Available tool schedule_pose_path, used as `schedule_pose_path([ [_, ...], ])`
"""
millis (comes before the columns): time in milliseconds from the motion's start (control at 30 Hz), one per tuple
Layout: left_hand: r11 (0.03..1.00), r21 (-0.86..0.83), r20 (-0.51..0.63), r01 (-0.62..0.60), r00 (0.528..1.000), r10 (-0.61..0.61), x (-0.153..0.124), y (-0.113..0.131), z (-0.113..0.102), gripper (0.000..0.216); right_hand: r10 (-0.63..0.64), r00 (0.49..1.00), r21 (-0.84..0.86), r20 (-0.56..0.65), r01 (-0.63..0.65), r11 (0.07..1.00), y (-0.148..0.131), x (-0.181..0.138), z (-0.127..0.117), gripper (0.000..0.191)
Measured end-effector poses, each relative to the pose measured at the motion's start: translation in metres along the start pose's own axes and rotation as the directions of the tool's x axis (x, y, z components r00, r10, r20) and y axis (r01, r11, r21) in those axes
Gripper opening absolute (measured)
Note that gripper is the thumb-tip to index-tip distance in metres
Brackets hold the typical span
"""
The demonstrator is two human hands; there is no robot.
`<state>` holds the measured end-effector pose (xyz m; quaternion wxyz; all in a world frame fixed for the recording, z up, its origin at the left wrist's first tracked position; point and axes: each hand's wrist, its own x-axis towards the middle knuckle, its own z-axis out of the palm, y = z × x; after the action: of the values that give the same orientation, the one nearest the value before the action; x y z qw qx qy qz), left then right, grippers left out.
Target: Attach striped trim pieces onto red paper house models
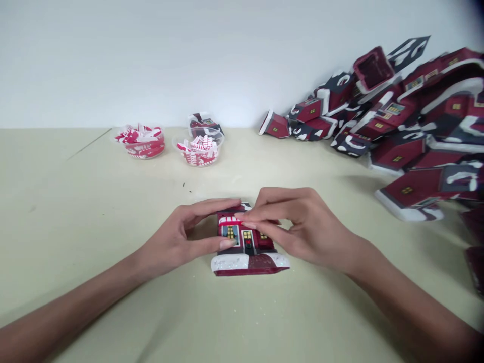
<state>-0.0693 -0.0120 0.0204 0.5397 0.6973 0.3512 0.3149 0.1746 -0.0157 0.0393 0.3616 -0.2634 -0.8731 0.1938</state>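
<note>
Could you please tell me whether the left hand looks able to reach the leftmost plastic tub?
Probably yes: nothing stands between the left hand and the tub, though it must first release the house.

Your table (212, 322) carries a house (247, 244) against your left hand (172, 244), two tubs (144, 149) beyond, houses heaped (397, 159) past your right hand (315, 227).

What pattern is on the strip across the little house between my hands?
The strip has red and white stripes, clearest in the head view.
</note>
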Motion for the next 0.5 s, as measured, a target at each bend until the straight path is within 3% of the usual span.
schedule_pose_path([
  [133,0.999,0.005,0.01,-0.038,0.999,0.038,0.002,-0.001,0.0,0.046,-0.109,0.991,-0.085,0.074,0.115,0.99,-0.007,-0.001,-0.006,0.024],
  [233,0.989,0.131,0.009,-0.071,0.998,0.07,0.002,0.004,-0.003,0.048,-0.112,0.991,-0.05,0.073,0.116,0.992,-0.003,-0.005,-0.004,0.03],
  [400,0.949,0.31,-0.038,-0.064,0.996,0.08,-0.005,0.034,-0.002,0.045,0.025,0.992,-0.045,-0.127,-0.031,0.998,-0.003,-0.021,-0.003,0.032],
  [500,0.856,0.485,0.119,-0.179,0.983,0.138,-0.011,0.048,0.008,0.045,0.182,0.944,-0.054,-0.277,-0.204,0.978,-0.017,-0.037,-0.02,0.032],
])
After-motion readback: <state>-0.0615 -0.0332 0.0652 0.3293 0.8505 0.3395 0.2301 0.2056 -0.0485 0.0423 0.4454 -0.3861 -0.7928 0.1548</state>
